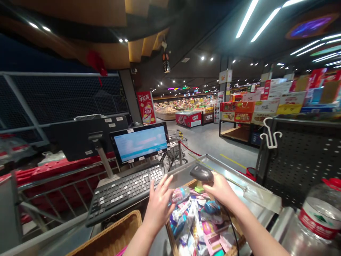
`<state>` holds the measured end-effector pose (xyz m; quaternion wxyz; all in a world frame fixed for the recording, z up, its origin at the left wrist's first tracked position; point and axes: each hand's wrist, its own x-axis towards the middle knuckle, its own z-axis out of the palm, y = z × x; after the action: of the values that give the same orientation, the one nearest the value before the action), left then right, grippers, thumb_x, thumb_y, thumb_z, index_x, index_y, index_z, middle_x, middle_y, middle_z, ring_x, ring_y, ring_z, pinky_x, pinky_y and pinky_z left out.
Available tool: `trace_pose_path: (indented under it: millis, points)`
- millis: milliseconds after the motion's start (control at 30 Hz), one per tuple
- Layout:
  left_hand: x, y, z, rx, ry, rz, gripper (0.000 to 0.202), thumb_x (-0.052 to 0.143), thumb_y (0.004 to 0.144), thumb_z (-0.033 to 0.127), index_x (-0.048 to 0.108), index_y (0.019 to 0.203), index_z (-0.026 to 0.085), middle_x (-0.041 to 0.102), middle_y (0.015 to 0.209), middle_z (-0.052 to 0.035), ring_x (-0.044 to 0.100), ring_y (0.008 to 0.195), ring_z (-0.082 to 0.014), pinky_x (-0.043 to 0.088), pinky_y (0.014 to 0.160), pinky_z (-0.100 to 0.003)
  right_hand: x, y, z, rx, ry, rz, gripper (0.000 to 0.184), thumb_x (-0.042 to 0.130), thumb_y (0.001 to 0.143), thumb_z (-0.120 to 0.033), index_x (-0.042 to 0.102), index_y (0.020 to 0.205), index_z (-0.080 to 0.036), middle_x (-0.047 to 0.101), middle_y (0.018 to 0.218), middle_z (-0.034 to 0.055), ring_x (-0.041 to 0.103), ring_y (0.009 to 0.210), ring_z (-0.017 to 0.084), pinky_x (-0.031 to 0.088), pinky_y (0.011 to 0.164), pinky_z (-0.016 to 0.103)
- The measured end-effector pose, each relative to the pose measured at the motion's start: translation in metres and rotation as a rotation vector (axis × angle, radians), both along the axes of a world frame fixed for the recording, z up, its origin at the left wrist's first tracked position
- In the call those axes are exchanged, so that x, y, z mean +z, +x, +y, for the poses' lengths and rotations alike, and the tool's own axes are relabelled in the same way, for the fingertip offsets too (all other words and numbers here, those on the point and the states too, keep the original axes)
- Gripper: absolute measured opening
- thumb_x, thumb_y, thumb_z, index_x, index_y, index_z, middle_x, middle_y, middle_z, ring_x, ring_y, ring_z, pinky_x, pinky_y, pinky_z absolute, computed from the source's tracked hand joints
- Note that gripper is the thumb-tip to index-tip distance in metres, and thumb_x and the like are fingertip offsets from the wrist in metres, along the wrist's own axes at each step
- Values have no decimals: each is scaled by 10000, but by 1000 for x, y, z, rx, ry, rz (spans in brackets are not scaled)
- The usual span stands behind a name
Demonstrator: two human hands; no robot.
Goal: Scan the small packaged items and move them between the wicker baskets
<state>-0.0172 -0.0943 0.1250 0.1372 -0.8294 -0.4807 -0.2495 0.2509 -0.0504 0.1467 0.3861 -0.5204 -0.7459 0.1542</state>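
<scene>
My left hand [159,202] pinches one end of a small clear bottle [181,194] with a pinkish, colourful label between thumb and forefinger; its other fingers are spread. The bottle lies on its side just above the far left part of a wicker basket [170,234], its near end hidden by my fingers. Wrapped round the grip of a black handheld barcode scanner [201,173] is my right hand [220,188]. The scanner's head faces left, above the basket's far edge, and its cable runs down across the basket. Small colourful packets [195,220] fill the basket.
Left of the basket are a black keyboard [125,193], a lit screen [141,142] and a second wicker basket [112,234]. A metal counter [213,161] extends beyond. At right stand a large clear bottle with a red cap [319,213] and a perforated black panel [301,160].
</scene>
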Motion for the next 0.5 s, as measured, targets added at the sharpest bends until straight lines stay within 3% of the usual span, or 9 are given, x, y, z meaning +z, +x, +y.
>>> trace_pose_path:
  millis: [233,500]
  points:
    - [16,-1,23,31,86,25,213,582,799,140,606,990,233,446,1513,-109,339,1435,-314,144,1158,-687,6,1,4,-6,45,46,284,580,674,-181,692,935,-177,717,993,77,640,955,268,485,866,354]
    - [19,-1,38,67,116,10,219,601,781,142,615,982,229,445,1510,-128,361,1423,-321,182,1145,-690,14,-3,-1,28,73,74,282,585,650,-159,702,905,-186,725,967,66,645,924,258,495,850,339]
